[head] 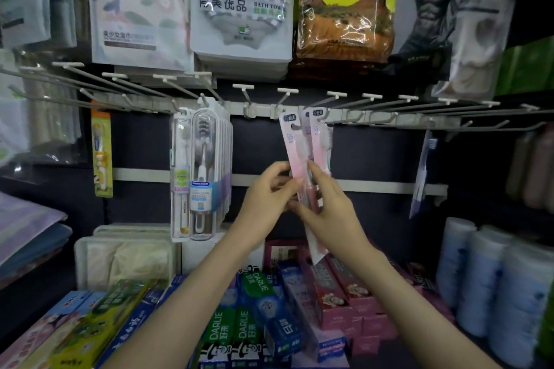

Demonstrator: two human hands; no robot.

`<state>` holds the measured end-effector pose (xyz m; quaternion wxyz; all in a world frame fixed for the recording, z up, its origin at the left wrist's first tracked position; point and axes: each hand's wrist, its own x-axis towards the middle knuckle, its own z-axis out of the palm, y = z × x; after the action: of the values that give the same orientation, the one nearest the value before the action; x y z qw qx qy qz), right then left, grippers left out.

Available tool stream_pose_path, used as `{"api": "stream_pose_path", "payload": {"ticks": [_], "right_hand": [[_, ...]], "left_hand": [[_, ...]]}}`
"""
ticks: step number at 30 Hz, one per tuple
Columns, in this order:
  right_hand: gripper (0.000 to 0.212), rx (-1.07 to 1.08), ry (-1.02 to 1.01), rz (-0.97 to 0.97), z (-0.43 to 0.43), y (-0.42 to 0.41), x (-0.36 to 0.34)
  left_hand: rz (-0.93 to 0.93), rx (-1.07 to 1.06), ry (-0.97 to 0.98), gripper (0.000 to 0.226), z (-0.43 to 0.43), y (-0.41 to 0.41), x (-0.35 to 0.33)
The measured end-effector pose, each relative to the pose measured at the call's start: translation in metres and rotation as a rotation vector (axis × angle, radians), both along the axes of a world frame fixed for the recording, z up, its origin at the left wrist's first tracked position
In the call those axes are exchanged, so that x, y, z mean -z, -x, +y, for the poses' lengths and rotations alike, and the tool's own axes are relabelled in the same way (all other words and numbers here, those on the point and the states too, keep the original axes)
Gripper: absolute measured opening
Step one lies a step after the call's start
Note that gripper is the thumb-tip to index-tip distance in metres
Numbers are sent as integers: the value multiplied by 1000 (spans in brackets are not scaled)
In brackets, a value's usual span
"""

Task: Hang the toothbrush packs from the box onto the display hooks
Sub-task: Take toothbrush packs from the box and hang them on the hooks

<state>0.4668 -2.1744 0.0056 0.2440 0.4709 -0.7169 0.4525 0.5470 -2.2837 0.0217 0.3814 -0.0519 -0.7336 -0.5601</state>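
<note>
Far left, one orange toothbrush pack [102, 153] hangs alone. Next along, a full run of clear-cased toothbrush packs [201, 174] fills two neighbouring hooks, so part of the stocking looks done. Centre: left hand [266, 201] pinches the lower edge of the pink toothbrush packs [301, 144] between thumb and fingertips. The packs are fanned, at least three of them, with their header cards raised to the rail [389, 120]. Right hand [332, 213] is curled round the lower half of the same fan, and a pack tail sticks out below the palm. The hang hole of the leftmost pink pack shows open and off any hook. The other two headers overlap the rail and a hook base, and I cannot tell whether they are threaded yet. Judgement: mid-hanging, this bunch not yet released. Right of the hands, most display hooks [371, 96] stand bare, with only a single blue toothbrush pack [422, 171] further along, so plenty of room is left to fill. The supply box is out of view, and the count of remaining packs is unknown. Below, toothpaste cartons [257, 308] are stacked on the shelf, and bagged towels [242, 3] hang above the hook row.
</note>
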Motion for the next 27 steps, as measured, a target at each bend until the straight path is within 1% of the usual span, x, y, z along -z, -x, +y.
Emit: {"api": "stream_pose_path", "payload": {"ticks": [2, 4, 6, 9, 13, 19, 21, 24, 27], "right_hand": [[75, 107, -55, 101, 5, 9, -6], [72, 255, -96, 246, 9, 19, -11], [72, 356, -110, 358, 12, 29, -13], [73, 447, -96, 416, 15, 43, -10], [70, 519, -48, 344, 14, 47, -8], [74, 521, -65, 199, -5, 30, -12], [73, 516, -65, 159, -13, 26, -14], [63, 492, -27, 93, -30, 24, -14], [59, 509, 4, 72, -44, 29, -8]], "left_hand": [[18, -113, 80, 24, -3, 4, -1], [36, -242, 151, 40, -4, 5, -2], [51, -287, 184, 48, -7, 8, -1], [45, -300, 270, 52, -10, 14, 1], [29, -274, 319, 55, -9, 24, 2], [-17, -299, 412, 58, -13, 44, 9], [-18, -300, 402, 54, -14, 49, 11], [-50, -251, 340, 48, -13, 54, 11], [-75, -203, 292, 47, -13, 58, 11]]}}
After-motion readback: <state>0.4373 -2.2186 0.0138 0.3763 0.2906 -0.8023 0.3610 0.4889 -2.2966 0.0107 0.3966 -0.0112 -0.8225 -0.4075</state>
